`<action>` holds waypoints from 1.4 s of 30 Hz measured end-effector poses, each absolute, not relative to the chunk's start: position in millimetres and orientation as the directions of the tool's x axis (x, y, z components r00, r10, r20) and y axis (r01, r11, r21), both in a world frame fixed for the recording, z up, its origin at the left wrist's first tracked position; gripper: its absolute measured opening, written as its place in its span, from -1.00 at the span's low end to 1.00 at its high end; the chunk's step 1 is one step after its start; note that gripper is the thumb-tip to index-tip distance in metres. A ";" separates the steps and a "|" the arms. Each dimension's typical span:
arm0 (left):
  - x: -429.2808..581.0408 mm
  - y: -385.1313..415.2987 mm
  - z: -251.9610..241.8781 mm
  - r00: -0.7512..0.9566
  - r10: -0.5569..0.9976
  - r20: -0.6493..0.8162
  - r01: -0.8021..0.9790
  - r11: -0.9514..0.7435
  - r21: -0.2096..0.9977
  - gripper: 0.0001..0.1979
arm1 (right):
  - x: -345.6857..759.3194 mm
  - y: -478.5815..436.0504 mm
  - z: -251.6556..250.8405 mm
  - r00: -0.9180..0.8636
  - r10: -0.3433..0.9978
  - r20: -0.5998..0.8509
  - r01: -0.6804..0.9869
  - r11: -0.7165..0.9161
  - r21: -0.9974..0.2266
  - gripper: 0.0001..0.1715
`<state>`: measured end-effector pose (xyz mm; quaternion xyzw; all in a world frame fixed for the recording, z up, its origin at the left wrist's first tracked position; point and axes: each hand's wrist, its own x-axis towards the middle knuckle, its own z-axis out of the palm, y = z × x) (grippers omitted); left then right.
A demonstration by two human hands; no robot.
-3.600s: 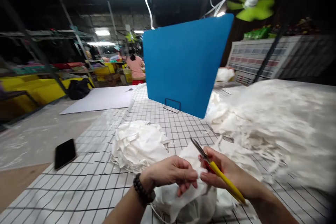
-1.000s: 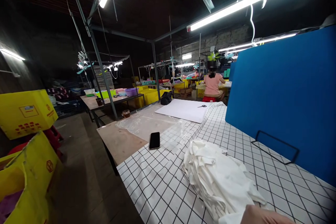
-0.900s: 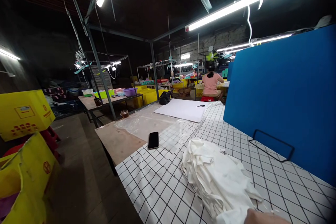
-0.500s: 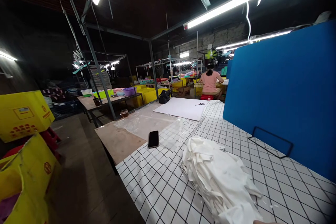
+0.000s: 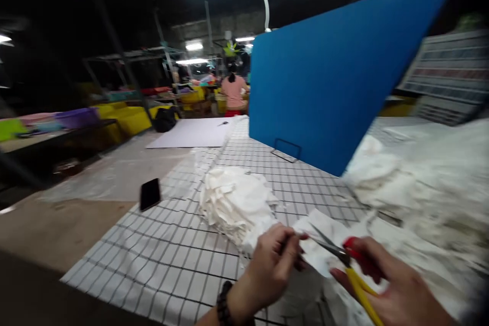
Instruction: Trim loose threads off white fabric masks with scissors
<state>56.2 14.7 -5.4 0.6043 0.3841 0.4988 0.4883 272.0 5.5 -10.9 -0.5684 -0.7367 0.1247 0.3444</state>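
Head-worn camera looks forward-down, close over left hand [image 5: 267,270].

The left hand [image 5: 273,270], a bead bracelet at its wrist, pinches a white cloth piece [image 5: 320,266], while the right hand [image 5: 393,290] grips red-and-yellow-handled scissors [image 5: 332,248] whose blades lie against that cloth. Just behind, a pile of white cloth [image 5: 239,204] rests on the checked desk [image 5: 171,265]. A black phone [image 5: 150,193] lies to the left, a blue board [image 5: 336,76] stands beyond, and a heap of white strips [image 5: 428,183] lies to the right.
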 end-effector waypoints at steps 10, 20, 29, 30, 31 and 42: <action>49.7 16.9 -4.0 0.321 0.907 0.271 0.106 -0.319 0.942 -0.79 | 258.3 0.5 24.0 -0.162 0.976 0.144 0.785 0.216 -0.580 -0.67; 46.8 16.7 -5.4 0.384 0.872 0.303 0.142 -0.381 0.914 -0.79 | 255.2 0.6 30.4 -0.186 0.977 0.103 0.783 0.211 -0.585 -0.68; 46.1 15.2 -6.7 0.402 0.865 0.302 0.098 -0.369 0.924 -0.82 | 255.1 -0.6 31.8 -0.223 0.970 0.097 0.745 0.234 -0.624 -0.68; 46.3 15.2 -6.7 0.402 0.866 0.298 0.090 -0.361 0.928 -0.82 | 255.3 -0.7 31.6 -0.229 0.969 0.091 0.744 0.234 -0.625 -0.67; 46.4 15.3 -6.5 0.405 0.866 0.294 0.082 -0.354 0.931 -0.81 | 255.5 -0.8 31.3 -0.234 0.969 0.084 0.745 0.234 -0.625 -0.67; 46.5 12.9 -3.5 0.417 0.869 0.265 0.063 -0.318 0.946 -0.80 | 255.0 -5.5 29.3 -0.224 0.967 0.123 0.785 0.254 -0.565 -0.68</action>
